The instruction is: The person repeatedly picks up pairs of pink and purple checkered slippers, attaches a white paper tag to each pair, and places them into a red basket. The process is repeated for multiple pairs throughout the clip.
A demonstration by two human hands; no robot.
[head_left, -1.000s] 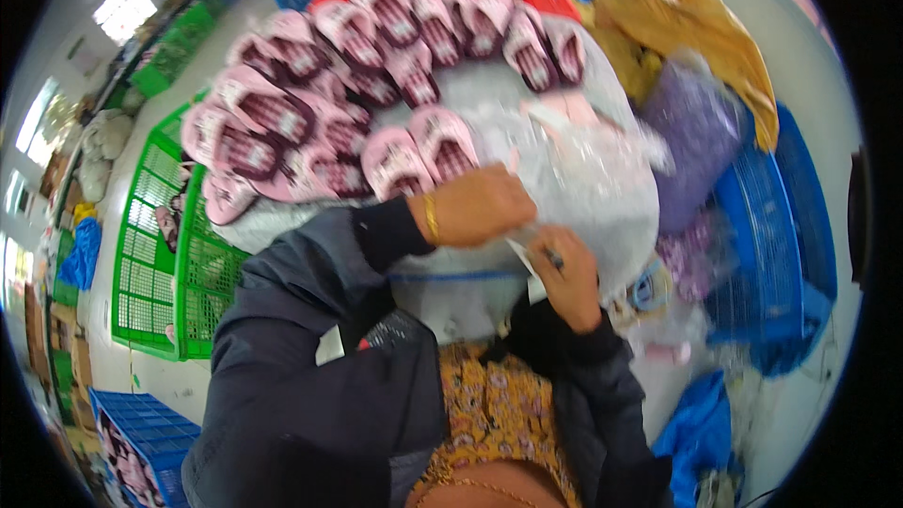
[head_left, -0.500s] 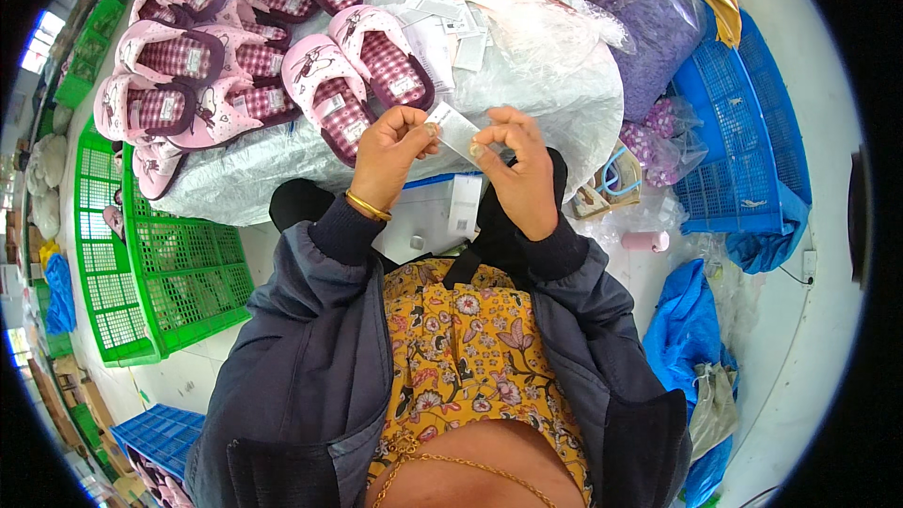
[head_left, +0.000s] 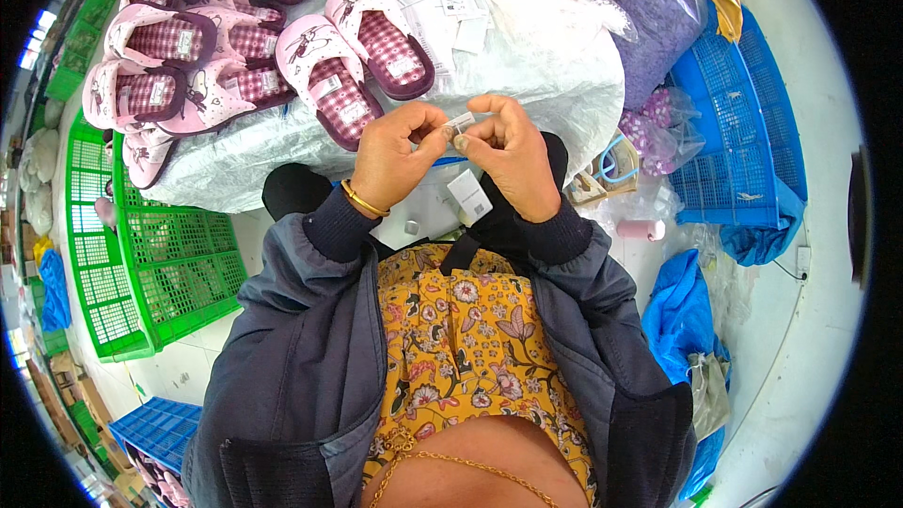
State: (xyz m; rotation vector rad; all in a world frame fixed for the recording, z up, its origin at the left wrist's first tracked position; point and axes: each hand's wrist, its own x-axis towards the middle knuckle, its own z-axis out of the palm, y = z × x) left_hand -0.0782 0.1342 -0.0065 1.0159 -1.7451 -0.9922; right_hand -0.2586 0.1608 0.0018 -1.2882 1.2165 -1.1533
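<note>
Over the near edge of the covered table, my left hand (head_left: 403,152) pinches a small white paper label (head_left: 459,121) between thumb and forefinger. My right hand (head_left: 509,152) grips the same label from the other side, the fingertips of both hands almost meeting. Only a narrow strip of it shows between them. Below the hands is a white card tag (head_left: 467,196) with a dark printed square, tilted; whether it hangs or rests on something I cannot tell. Just beyond my left hand lies a pair of pink slippers (head_left: 396,55) with checked insoles, each bearing a white sticker.
Several more pink slippers (head_left: 170,39) crowd the table's left. Loose white labels (head_left: 440,2) lie at the far middle. A green crate (head_left: 184,254) stands at left, a blue crate (head_left: 729,132) at right beside a bag of purple material (head_left: 649,19). A pink roll (head_left: 641,230) is on the floor.
The label between my hands was broad and flat; now only a narrow strip shows and the fingertips are closer together. The lower card tag has tilted. The view has shifted slightly.
</note>
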